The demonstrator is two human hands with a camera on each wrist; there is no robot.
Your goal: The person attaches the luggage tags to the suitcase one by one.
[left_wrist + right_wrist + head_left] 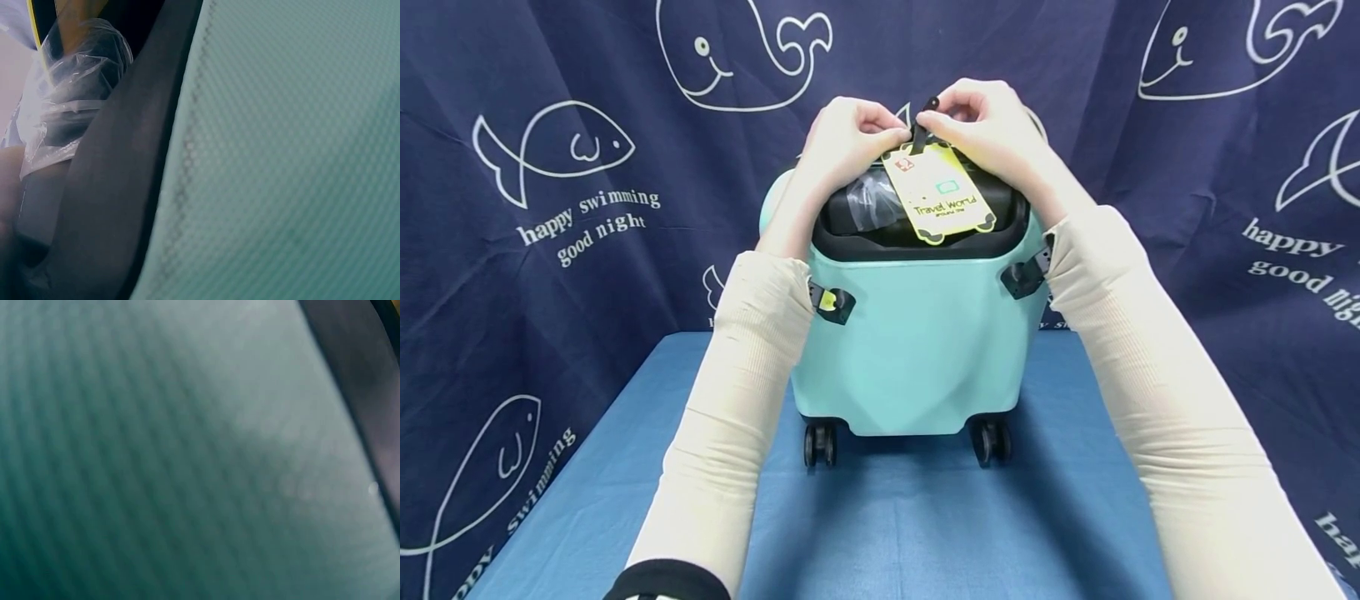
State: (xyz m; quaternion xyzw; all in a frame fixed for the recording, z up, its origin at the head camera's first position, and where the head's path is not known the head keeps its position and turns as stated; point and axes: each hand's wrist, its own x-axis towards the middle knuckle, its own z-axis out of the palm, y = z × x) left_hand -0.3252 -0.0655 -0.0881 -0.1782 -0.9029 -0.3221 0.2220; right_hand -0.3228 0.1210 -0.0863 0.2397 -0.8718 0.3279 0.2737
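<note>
A mint-green suitcase (917, 342) stands upright with a black panel and handle at its top. Over that panel hangs a yellow luggage tag (942, 196) printed "Travel World", attached by a black strap (921, 137). My right hand (992, 129) pinches the strap near its upper end between thumb and forefinger. From the other side my left hand (848, 140) pinches the strap lower down, its fingertips close above the tag. In the left wrist view, the suitcase's ribbed shell (287, 150) borders a black trim (119, 144). The right wrist view is mostly blurred green shell (156, 462).
Clear plastic wrap (875, 200) covers part of the black handle. Black buckles (1024, 277) sit at both sides of the suitcase, and black wheels (991, 442) rest on the blue table cover (880, 533). Behind hangs a navy curtain (985, 42) with white fish drawings.
</note>
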